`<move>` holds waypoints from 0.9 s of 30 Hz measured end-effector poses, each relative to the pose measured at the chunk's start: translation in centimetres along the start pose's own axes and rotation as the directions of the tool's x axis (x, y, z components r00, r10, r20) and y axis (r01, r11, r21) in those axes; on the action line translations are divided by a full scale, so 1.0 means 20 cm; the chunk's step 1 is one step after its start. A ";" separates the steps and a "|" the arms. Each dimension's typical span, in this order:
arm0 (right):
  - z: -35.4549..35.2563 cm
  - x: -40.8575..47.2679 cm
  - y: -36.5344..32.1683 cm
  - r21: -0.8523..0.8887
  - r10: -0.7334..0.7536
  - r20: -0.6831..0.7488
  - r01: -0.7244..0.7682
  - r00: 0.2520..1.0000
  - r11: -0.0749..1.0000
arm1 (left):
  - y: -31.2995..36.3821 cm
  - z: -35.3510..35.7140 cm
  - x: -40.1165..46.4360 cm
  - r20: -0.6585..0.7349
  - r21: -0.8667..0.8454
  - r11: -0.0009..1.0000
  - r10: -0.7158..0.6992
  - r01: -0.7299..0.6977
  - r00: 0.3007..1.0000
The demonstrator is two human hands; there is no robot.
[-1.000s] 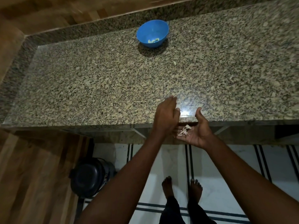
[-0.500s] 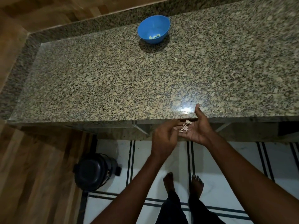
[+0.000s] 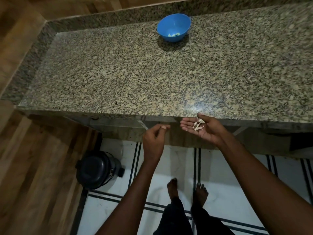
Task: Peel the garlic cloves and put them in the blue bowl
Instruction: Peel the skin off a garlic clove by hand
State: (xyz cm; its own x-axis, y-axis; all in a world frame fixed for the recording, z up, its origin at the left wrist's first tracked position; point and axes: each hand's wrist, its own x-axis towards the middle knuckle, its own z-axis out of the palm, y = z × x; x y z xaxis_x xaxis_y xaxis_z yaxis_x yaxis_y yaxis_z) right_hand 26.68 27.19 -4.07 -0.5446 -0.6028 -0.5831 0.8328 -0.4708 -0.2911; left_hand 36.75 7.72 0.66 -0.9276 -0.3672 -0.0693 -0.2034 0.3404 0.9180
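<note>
Granite makes up the table (image 3: 118, 78), which fills the upper frame, with wood panelling along its left and far sides. Below its near edge, the right hand (image 3: 201, 128) lies palm up, fingers straight and spread wide, cradling a small heap of pale garlic skins (image 3: 198, 125); its thumb rests against the table's edge. At about 9 o'clock from it, a short gap away, the left hand (image 3: 155, 139) hangs with fingers loosely curled, thumb meeting the forefinger tip; whether anything sits in that pinch I cannot tell. The bowl (image 3: 173, 27) stands well apart at 12 o'clock near the table's far side, with a few pale cloves (image 3: 173, 34) in its bottom. One pale scrap (image 3: 193, 58) lies on the table at roughly 5 o'clock from the bowl. On the tiled floor (image 3: 220, 175), a dark lidded bin (image 3: 97, 169) sits at 7 o'clock from the left hand, and two bare feet (image 3: 186, 192) stand between the forearms.
</note>
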 end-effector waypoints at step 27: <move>1.47 0.90 1.53 -0.342 0.435 0.007 -0.406 0.901 0.847 | -0.69 -1.96 -0.11 -0.233 -0.832 0.535 -0.578 0.148 0.782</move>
State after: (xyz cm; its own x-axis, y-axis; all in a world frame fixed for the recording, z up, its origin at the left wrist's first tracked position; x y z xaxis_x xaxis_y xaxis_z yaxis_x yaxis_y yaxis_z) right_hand 39.46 -17.07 -1.25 -0.1293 -0.7517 -0.6467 0.9609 0.0661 -0.2689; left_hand 53.95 -30.10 3.37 -0.5349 -0.6855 -0.4939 0.0148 -0.5921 0.8058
